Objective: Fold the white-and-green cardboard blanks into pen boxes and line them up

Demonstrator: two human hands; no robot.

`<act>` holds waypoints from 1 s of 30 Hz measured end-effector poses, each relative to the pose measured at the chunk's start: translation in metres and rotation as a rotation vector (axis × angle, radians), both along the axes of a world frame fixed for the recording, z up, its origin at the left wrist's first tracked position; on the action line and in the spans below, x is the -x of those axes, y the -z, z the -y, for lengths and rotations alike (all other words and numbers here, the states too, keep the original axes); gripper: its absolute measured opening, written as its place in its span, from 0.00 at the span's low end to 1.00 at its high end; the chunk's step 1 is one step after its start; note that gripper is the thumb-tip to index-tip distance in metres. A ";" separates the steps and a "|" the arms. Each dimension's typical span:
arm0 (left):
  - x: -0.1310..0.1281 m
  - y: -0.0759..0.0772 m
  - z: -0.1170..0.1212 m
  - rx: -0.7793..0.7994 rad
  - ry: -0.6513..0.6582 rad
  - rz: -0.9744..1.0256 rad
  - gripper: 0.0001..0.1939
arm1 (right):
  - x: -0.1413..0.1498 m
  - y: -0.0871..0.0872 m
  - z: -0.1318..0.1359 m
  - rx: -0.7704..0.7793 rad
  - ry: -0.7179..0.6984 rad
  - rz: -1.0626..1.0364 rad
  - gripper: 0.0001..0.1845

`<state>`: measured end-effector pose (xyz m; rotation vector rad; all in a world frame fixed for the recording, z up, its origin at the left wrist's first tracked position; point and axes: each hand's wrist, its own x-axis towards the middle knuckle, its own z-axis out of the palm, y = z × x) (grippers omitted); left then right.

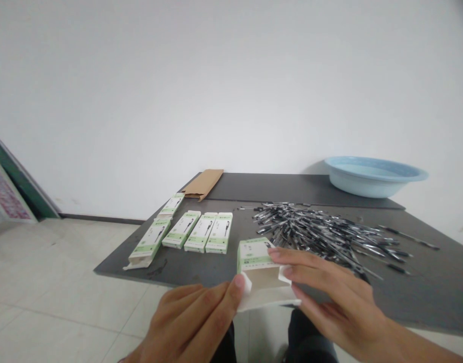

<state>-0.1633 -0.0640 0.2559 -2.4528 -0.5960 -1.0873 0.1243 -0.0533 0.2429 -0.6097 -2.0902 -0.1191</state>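
Between my two hands is a green-and-white pen box (254, 248), its near end open with the flaps spread and a bare inside showing. My left hand (195, 317) pinches the left side flap between thumb and fingers. On the right side, my right hand (329, 295) grips the box near the other flap, its fingers along the top and edge. Just beyond lies a big heap of black-and-clear pens (318, 229). Several similar boxes (199, 232) lie to the left, and the nearest one (150, 242) has its end flap open.
A light blue basin (375, 176) stands at the back right of the dark table (254, 186). A brown paper envelope (204, 184) lies at the back left. Framed boards (12, 186) lean on the wall at far left. My legs (310, 338) are under the table's front edge.
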 end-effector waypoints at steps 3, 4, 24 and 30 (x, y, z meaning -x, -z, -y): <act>-0.002 0.002 -0.001 -0.024 0.016 0.053 0.18 | 0.000 -0.001 0.000 0.003 -0.007 -0.009 0.20; -0.003 0.001 -0.001 -0.029 0.016 0.064 0.18 | 0.000 -0.001 0.001 0.008 -0.009 -0.011 0.20; 0.003 0.002 0.000 0.017 0.012 -0.056 0.24 | 0.003 0.002 -0.002 0.028 -0.020 -0.054 0.17; 0.006 0.004 0.000 0.006 0.008 -0.060 0.23 | 0.002 0.006 -0.002 0.033 -0.004 -0.046 0.17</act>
